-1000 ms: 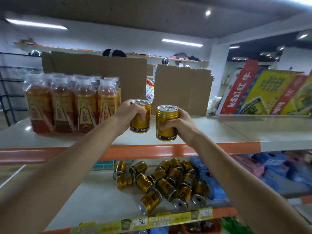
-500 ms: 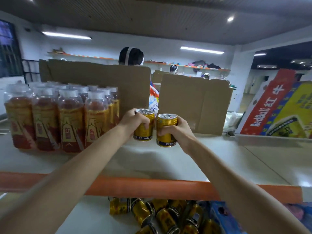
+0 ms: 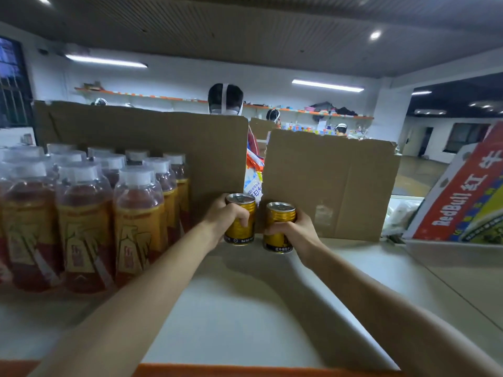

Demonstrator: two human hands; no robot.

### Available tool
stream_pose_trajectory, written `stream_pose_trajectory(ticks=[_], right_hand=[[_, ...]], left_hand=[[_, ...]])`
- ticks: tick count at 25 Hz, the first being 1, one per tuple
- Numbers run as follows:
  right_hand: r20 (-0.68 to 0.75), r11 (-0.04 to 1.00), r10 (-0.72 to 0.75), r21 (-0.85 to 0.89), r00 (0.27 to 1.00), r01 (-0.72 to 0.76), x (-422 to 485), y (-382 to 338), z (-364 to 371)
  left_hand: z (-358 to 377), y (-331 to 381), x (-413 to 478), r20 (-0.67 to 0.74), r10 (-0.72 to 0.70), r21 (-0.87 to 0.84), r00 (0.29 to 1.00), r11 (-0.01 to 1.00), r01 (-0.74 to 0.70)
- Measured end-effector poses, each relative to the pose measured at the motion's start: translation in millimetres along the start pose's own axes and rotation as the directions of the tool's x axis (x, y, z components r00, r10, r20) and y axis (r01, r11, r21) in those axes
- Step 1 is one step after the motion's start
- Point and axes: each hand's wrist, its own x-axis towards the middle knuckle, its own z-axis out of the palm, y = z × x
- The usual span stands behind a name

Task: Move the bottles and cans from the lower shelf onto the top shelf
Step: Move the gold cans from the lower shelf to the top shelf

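Note:
My left hand (image 3: 227,217) grips a gold can (image 3: 241,232) upright, far back on the white top shelf (image 3: 245,308). Beside it my right hand (image 3: 295,231) grips a second gold can (image 3: 279,213), also upright, its base at or just above the shelf surface. Both cans stand close to the cardboard sheets at the back. A group of several red-drink bottles (image 3: 87,213) with white caps stands on the same shelf to the left. The lower shelf and its cans are out of view.
Two brown cardboard sheets (image 3: 152,151) (image 3: 332,183) stand upright along the back of the shelf. A Red Bull carton (image 3: 462,202) leans at the right. The shelf's orange front edge (image 3: 245,370) runs along the bottom. A person's head (image 3: 226,100) shows behind the cardboard.
Both hands have carried their cans farther back over the top shelf toward the cardboard. The view has risen, so the lower shelf with its cans has dropped out of sight.

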Motion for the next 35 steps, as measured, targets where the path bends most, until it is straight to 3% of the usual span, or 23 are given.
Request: stream_pose_trajectory(ticks=[7, 12, 16, 21, 35], right_hand=[[-0.017, 0.997, -0.047, -0.058, 0.999, 0.046, 5.8, 15.9, 7.9], [0.008, 0.996, -0.055, -0.075, 0.998, 0.055, 7.5, 21.6, 6.8], [0.023, 0.984, -0.065, -0.163, 0.998, 0.067, 12.6, 23.4, 3.4], [-0.063, 0.968, -0.079, -0.243, 0.995, 0.061, 13.3, 26.1, 3.1], [-0.024, 0.881, -0.166, -0.453, 0.986, 0.137, 17.9, 27.8, -0.7]], left_hand=[[9.0, -21.1, 12.0, -0.081, 0.019, 0.043, 0.997, 0.999, -0.015], [9.9, -30.8, 16.8, -0.047, 0.079, 0.105, 0.996, 0.992, -0.074], [6.5, -27.7, 16.0, -0.067, 0.086, 0.192, 0.994, 0.979, -0.072], [-3.3, -28.8, 17.0, -0.055, 0.142, 0.224, 0.988, 0.966, -0.126], [-9.0, -39.8, 21.0, -0.111, 0.251, 0.426, 0.962, 0.886, -0.182]])
